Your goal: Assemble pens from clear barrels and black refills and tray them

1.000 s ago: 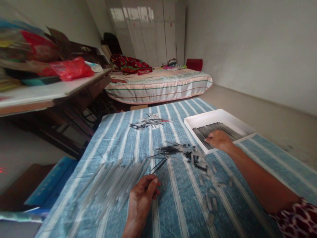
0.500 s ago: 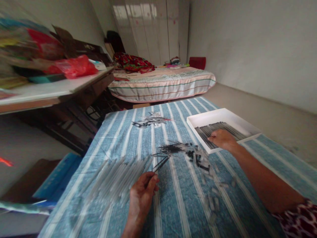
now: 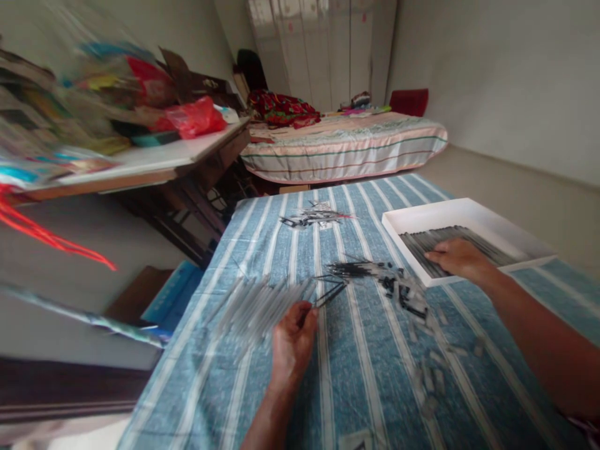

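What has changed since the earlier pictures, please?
The view swung left, so things appear further right and more of the red cord shows. The left hand, pinching dark rods, moved slightly forward. The right hand stayed on the grey rods in the white box; nothing was visibly taken or released.

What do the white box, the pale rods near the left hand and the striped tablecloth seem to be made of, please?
White box: probably cardboard, smooth and matte, judging by its thin, straight walls. Pale rods: likely plastic, since they look translucent, though blur leaves the finish unclear. Striped tablecloth: woven fabric, perhaps cotton or a blend, with a matte, flecked surface and creases.
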`<state>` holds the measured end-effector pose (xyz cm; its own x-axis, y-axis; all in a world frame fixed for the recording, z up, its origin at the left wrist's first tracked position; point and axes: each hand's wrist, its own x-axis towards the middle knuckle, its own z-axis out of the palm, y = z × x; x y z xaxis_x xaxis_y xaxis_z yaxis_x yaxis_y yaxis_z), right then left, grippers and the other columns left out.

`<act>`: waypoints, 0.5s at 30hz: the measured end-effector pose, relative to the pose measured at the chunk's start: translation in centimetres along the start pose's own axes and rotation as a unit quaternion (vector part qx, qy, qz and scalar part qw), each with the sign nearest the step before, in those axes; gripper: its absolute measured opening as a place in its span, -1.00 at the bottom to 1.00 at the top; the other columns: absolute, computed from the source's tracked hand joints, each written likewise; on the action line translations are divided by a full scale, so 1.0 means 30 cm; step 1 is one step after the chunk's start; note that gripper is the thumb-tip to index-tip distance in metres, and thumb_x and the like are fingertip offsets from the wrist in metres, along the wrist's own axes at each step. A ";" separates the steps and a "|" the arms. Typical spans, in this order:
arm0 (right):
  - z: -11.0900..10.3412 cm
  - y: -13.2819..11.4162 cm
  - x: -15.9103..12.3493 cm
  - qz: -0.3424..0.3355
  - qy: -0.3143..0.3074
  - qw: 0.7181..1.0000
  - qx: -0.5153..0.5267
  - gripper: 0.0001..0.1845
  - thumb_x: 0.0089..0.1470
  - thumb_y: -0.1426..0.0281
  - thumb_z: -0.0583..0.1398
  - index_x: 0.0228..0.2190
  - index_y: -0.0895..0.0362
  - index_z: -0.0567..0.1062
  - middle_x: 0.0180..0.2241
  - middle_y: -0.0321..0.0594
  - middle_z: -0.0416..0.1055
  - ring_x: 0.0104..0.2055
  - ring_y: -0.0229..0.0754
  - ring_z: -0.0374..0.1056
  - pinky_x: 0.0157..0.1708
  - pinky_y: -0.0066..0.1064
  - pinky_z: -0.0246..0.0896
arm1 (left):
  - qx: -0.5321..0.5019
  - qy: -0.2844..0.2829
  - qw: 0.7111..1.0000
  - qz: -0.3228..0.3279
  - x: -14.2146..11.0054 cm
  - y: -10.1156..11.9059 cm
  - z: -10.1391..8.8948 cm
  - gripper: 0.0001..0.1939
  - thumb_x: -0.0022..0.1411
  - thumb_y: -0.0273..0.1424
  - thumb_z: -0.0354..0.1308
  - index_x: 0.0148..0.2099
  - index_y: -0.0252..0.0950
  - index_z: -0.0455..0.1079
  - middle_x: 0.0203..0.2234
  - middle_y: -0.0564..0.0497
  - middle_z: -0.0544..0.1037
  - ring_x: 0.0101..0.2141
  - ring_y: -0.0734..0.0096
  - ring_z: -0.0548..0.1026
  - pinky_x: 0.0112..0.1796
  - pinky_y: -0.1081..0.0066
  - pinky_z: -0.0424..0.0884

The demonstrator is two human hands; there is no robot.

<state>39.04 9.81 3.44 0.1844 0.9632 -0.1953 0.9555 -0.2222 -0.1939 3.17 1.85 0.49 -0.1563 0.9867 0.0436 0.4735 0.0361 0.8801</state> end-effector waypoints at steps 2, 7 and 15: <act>0.008 0.010 0.004 0.001 -0.002 1.000 0.011 -0.60 0.07 0.16 0.03 -0.47 0.14 0.54 -0.57 -0.18 0.46 -0.46 -0.13 0.38 -0.48 -0.40 0.10 | 0.067 0.027 0.997 0.036 -0.002 -0.002 -0.008 -0.75 0.10 -0.26 0.08 -0.24 -0.31 0.42 -0.46 -0.02 0.57 -0.42 0.29 0.53 -0.36 0.39 0.41; 0.027 0.025 0.012 -0.012 0.018 1.000 -0.002 -0.57 0.09 0.15 0.01 -0.44 0.14 0.55 -0.53 -0.12 0.48 -0.45 -0.08 0.38 -0.46 -0.36 0.10 | 0.268 0.041 0.957 0.107 0.001 0.006 -0.013 -0.80 0.19 -0.40 -0.01 -0.23 -0.29 0.43 -0.36 -0.05 0.54 -0.32 0.35 0.50 -0.27 0.43 0.36; -0.005 -0.040 -0.080 0.011 0.128 0.990 -0.055 -0.55 0.11 0.18 -0.01 -0.35 0.19 0.57 -0.38 0.10 0.49 -0.40 -0.01 0.36 -0.51 -0.32 -0.02 | 0.449 0.012 0.891 0.069 0.020 0.032 0.007 -0.77 0.23 -0.39 -0.03 -0.15 -0.29 0.40 -0.24 -0.09 0.47 -0.18 0.24 0.42 -0.25 0.38 0.32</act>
<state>37.48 7.77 4.30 0.2434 0.9684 0.0550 0.9676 -0.2385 -0.0828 3.71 2.51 1.27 -0.0563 0.9885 0.1406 0.9904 0.0375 0.1329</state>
